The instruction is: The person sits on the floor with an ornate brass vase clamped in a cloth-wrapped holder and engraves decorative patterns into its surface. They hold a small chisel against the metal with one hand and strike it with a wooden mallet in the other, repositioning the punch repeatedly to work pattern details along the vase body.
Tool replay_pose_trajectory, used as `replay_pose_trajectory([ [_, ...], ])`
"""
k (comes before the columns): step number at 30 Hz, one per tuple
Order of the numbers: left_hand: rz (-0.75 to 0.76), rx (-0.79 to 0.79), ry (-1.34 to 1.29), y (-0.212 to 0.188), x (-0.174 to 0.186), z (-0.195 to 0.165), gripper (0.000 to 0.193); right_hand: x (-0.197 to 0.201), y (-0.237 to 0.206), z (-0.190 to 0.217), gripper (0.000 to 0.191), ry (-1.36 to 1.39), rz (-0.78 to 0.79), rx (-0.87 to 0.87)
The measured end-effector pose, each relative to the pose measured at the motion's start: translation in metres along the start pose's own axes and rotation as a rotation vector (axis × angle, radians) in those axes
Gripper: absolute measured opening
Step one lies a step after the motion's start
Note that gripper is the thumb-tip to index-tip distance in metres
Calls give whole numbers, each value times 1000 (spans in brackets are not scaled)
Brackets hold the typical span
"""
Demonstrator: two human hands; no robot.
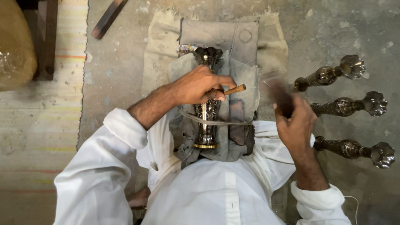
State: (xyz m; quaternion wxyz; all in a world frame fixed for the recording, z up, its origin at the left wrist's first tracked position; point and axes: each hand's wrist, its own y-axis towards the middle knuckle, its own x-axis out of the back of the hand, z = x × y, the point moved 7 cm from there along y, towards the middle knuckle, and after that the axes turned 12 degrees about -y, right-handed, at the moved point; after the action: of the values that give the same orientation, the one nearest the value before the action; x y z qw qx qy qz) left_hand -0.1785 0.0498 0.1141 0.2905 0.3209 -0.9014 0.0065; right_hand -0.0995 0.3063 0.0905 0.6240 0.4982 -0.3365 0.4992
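Pinching one wooden-handled tool (234, 89), the left hand (200, 86) rests on one metal vase (207, 109) lying on grey cloth (243, 81); right hand (293, 121) grips a blurred mallet (280, 92). Three similar vases (346, 107) lie on the floor (329, 33) right.

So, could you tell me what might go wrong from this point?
The right hand swings a blurred striking tool towards the wooden-handled punch pinched in the left hand; a miss could hit the fingers. The vase, held by only one cord, might roll on the cloth.
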Motion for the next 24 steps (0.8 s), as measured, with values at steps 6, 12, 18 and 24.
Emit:
replay_pose_trajectory([
  [6, -18, -22, 2, -1, -1, 1, 35, -3, -2, -5, 40, -17, 101, -36],
  [12, -244, -94, -143, -13, 21, -4, 34, -30, -12, -18, 41, 19, 358, -97],
  [18, -152, 9, -115, -10, 10, 0, 32, -58, -22, -11, 35, 365, 459, -208],
  [24, -192, 90, -139, -13, 9, 1, 34, -55, -20, -9, 32, 365, 403, -235],
])
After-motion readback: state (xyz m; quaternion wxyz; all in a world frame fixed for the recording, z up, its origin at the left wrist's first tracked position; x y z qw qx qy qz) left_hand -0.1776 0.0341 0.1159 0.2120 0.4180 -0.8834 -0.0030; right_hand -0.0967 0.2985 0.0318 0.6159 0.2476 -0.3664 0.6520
